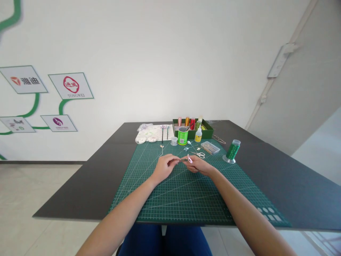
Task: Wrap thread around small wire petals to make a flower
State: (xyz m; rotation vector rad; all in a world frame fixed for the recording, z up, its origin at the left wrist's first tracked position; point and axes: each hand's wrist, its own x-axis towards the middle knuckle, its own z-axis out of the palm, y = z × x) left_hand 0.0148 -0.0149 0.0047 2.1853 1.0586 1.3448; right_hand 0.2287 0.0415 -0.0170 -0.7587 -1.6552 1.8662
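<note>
Fingertips (177, 160) of the left hand (165, 168) and right hand (197, 165) nearly meet on the near side of the green can (182, 136), both apparently pinching a thin stem (183, 160) that bears a pink petal (189, 159). Too hard a squeeze or twist might bend the stem or crease the petal; a stray right elbow could topple the green thread spool (233, 149) right of the can.

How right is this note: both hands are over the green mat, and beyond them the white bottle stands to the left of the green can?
The side is wrong: the head view shows the white bottle to the right of the green can. The rest stands.
</note>
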